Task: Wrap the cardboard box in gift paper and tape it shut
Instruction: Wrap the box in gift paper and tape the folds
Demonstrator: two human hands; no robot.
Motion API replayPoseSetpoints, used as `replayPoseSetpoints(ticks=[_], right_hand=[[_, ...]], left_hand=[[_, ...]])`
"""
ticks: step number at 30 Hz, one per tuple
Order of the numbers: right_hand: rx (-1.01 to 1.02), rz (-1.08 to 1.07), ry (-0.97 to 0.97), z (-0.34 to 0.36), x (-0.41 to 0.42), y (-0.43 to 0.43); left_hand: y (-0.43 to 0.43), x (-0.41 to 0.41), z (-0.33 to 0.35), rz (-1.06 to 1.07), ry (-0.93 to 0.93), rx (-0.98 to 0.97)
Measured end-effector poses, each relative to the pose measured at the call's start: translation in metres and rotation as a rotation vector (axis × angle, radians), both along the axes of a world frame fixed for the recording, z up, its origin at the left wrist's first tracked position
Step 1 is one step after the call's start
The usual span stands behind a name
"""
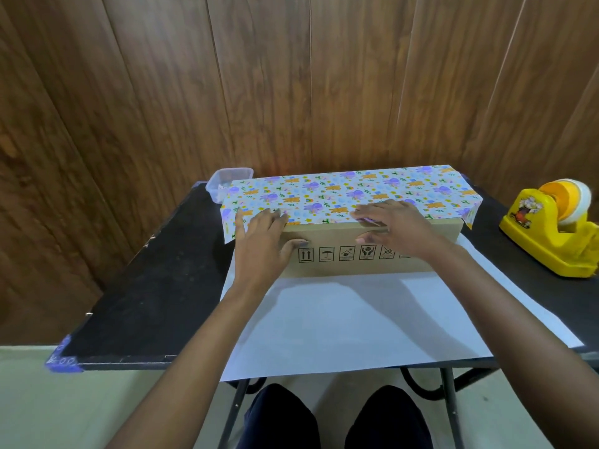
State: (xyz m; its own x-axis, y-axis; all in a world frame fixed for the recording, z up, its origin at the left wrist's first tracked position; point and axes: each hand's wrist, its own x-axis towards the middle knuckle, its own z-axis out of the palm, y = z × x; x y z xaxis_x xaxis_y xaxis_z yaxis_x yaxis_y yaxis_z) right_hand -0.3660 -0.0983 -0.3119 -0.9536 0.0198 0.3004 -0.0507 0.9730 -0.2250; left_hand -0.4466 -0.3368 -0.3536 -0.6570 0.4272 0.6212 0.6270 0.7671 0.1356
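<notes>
A long cardboard box [343,254] with printed handling symbols lies on the gift paper [340,192] in the middle of the black table. The paper's patterned side is folded over the box top, and its white underside spreads toward me. My left hand [262,241] lies over the box's left front corner, fingers on the paper's edge, thumb against the box front. My right hand [392,228] presses the paper's edge flat on the top right part, thumb on the front face.
A yellow tape dispenser [554,231] stands at the table's right edge. A small clear plastic tub [227,183] sits at the back left, partly under the paper. The black table [146,286] ends close to me; a wood-panelled wall rises right behind it.
</notes>
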Motion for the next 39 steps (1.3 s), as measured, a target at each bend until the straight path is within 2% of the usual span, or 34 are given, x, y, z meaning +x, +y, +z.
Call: replayPoseSetpoints(ticks=[5, 7, 10, 12, 14, 21, 26, 30, 32, 37, 39], right_hand=[[0.020, -0.017, -0.149, 0.006, 0.002, 0.012], [-0.028, 0.003, -0.155, 0.007, 0.002, 0.013], [-0.104, 0.022, -0.147, 0.007, 0.001, 0.013], [-0.073, 0.019, -0.164, 0.006, 0.000, 0.015], [-0.094, 0.014, -0.185, 0.007, 0.000, 0.017], [-0.449, -0.054, -0.168, 0.022, 0.013, 0.028], [-0.412, -0.069, -0.178, 0.021, 0.015, 0.029], [-0.501, -0.035, -0.230, 0.023, 0.017, 0.032], [-0.566, -0.057, -0.172, 0.022, 0.021, 0.037], [-0.872, -0.104, 0.082, 0.015, 0.035, 0.053], [-0.928, -0.168, 0.219, 0.012, 0.040, 0.062]], left_hand=[[0.004, 0.008, 0.015, 0.044, 0.071, -0.138], [0.017, 0.015, 0.034, 0.050, -0.040, -0.279], [0.051, 0.015, 0.046, -0.110, -0.229, -0.409], [0.073, 0.015, 0.046, -0.214, -0.253, -0.512], [0.082, 0.011, 0.043, -0.210, -0.247, -0.566], [0.088, 0.011, 0.046, -0.188, -0.193, -0.594], [0.095, 0.014, 0.049, -0.167, -0.206, -0.579], [0.097, 0.016, 0.056, -0.169, -0.256, -0.582], [0.099, 0.018, 0.062, -0.175, -0.290, -0.582], [0.101, 0.022, 0.072, -0.188, -0.367, -0.546], [0.101, 0.022, 0.071, -0.196, -0.374, -0.510]])
